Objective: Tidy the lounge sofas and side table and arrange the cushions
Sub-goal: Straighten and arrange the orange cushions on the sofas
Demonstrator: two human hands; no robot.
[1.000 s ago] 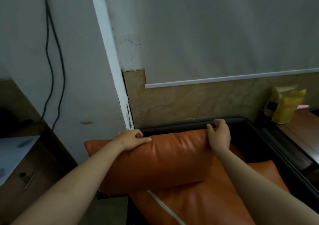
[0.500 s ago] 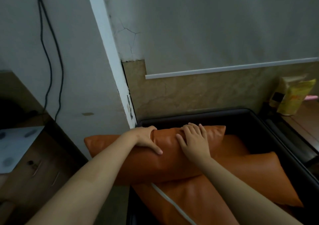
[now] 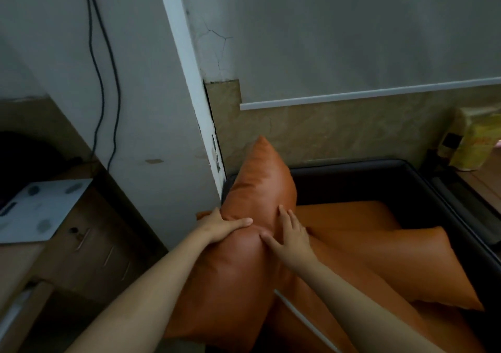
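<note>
Left hand (image 3: 220, 226) lies flat across the orange cushion (image 3: 260, 187), fingers together. Right hand (image 3: 292, 234) presses on it, fingers spread. The cushion stands on end at the left end of the sofa (image 3: 352, 167), long axis near-to-far, top corner pointing at the wall. A second cushion (image 3: 406, 260) lies flat just right of it. The print on the yellow packet (image 3: 478, 148), far right, is unreadable.

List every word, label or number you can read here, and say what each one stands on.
Nothing here can be read as text.
Yellow packet: reddish print, too blurred to read.
Pale packet beside it: a dark label, too blurred to read.
White board on the cabinet: only grey marks, no legible characters.
Orange cushion: no print visible.
</note>
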